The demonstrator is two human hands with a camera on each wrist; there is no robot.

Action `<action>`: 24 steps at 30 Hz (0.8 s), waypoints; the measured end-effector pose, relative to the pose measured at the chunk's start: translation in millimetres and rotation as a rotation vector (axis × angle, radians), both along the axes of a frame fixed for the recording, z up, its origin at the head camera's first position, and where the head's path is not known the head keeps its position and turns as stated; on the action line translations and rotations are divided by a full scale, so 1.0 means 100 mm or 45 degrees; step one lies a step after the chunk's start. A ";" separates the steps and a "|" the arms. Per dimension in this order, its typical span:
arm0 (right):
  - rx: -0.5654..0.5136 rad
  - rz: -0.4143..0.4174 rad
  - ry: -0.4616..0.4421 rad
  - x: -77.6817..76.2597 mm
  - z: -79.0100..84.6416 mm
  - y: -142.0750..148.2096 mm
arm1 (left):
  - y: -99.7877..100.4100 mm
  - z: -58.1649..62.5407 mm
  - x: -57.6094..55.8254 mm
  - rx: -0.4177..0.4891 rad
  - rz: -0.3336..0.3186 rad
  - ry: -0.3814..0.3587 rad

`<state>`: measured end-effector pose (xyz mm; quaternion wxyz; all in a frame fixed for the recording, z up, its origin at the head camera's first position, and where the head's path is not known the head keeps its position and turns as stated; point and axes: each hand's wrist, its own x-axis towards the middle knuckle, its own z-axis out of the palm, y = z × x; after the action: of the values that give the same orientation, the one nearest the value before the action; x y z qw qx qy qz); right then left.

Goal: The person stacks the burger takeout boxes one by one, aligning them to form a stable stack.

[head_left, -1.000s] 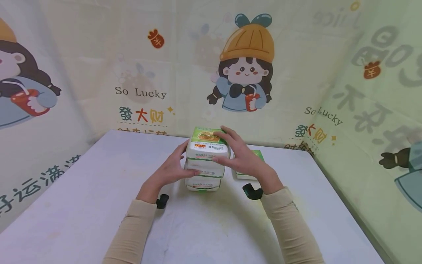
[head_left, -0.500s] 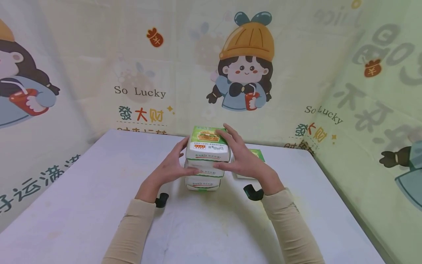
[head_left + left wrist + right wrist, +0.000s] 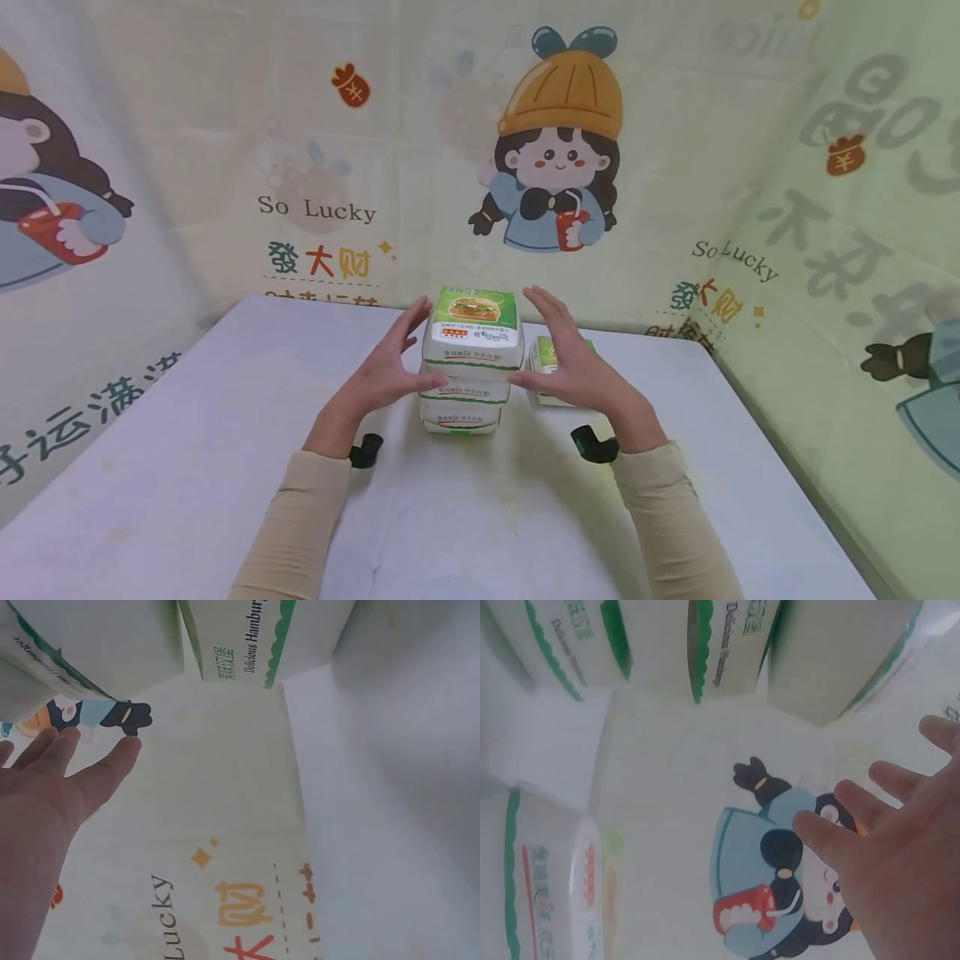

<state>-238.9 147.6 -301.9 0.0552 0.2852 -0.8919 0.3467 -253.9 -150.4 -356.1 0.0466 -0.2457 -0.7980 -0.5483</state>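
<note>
Three white and green hamburger boxes stand stacked: a top box point(image 3: 475, 325) with a burger picture on its lid, a middle box point(image 3: 474, 390) and a bottom box point(image 3: 460, 416). My left hand point(image 3: 381, 371) is beside the stack's left side, its fingers spread and its thumb tip overlapping the middle box in the head view. On the other side, my right hand point(image 3: 581, 373) has spread fingers, with a gap between them and the top box. The right wrist view shows those fingers point(image 3: 821, 832) holding nothing. Left fingers point(image 3: 112, 769) reach below the boxes in the left wrist view.
Another hamburger box point(image 3: 543, 367) rests on the white table point(image 3: 450, 517), right of the stack and partly hidden by my right hand. Behind the table hangs a printed cloth point(image 3: 427, 167) with cartoon figures. A dark wrist camera mount point(image 3: 594, 444) sits below the right wrist.
My right hand has let go of the top box and moved right, away from the stack. The left fingers have eased slightly outward. The stack stays in place.
</note>
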 end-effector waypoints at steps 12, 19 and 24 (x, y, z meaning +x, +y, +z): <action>-0.072 -0.116 -0.014 -0.02 -0.18 0.46 | 0.07 0.07 -0.03 0.045 -0.011 -0.005; -0.160 -0.157 -0.040 -0.07 -0.37 0.70 | 0.09 0.06 -0.07 0.074 -0.043 0.004; -0.164 -0.180 -0.059 -0.12 -0.45 0.75 | 0.09 0.05 -0.06 0.111 -0.041 0.022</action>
<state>-251.4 223.0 -346.6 0.0770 0.2092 -0.8867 0.4051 -259.8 -141.1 -351.3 0.0554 -0.2610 -0.7688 -0.5812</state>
